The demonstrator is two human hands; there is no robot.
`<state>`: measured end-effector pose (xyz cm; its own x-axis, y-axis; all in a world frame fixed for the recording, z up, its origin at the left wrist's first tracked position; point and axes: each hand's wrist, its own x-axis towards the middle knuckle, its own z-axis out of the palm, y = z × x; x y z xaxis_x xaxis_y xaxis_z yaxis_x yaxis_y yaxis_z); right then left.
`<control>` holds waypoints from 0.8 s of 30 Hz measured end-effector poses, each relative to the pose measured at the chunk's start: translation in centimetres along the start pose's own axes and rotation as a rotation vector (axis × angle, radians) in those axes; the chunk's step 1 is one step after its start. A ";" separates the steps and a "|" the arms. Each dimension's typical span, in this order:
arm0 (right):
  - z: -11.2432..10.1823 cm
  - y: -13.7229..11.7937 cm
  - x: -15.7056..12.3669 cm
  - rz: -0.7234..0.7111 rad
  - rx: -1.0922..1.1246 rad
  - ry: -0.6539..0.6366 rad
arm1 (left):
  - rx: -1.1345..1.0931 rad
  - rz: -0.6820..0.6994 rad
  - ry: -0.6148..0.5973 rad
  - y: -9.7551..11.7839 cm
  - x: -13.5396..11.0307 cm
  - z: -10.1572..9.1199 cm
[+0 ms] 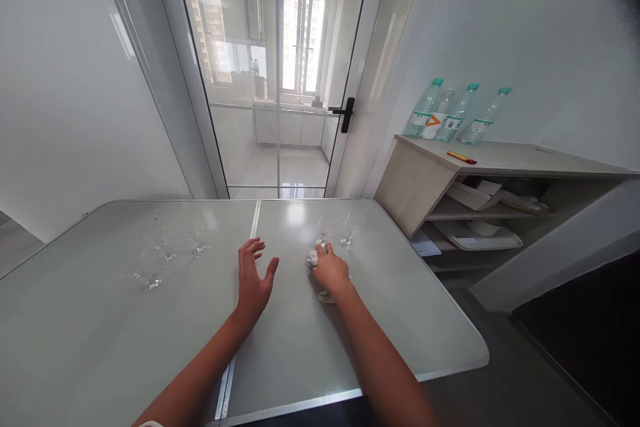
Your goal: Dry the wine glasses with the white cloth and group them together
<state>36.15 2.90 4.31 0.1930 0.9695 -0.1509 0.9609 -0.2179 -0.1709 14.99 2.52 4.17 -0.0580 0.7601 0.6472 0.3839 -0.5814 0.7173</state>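
My left hand [254, 279] is raised over the table near its seam, thumb apart from the curved fingers and nothing in it. My right hand [332, 269] grips a bunched white cloth [313, 259], which pokes out to its left and below the palm. The fingertips reach the foot of a clear stemmed glass [327, 224], though the exact contact is hard to see. A second stemmed glass [352, 229] stands just to its right. Over on the left of the table are more clear glasses, among them one glass [201, 244] closest to my left hand.
The pale table [285, 347] has a metal strip [225, 390] across it. Beyond its far edge stands a glazed door [300, 167] with a black handle [347, 115]. On the right, an open shelf unit [420, 173] carries several plastic bottles [455, 117] and a yellow-red object [461, 157].
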 end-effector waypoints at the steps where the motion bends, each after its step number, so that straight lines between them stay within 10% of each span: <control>1: 0.1 0.1 0.0 0.009 0.010 0.007 | 0.000 -0.008 0.003 0.0 0.0 0.0; 17: -0.8 0.0 -1.2 0.025 0.038 0.175 | 0.195 0.031 0.195 -1.5 2.6 -3.1; 24: 1.7 -4.0 -2.6 -0.648 0.309 0.459 | 0.587 0.188 0.462 -4.3 4.9 -9.0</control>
<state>31.44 1.05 3.73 -0.2511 0.8479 0.4669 0.8246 0.4400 -0.3557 4.77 6.09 6.56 -0.2730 0.3905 0.8792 0.8439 -0.3415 0.4137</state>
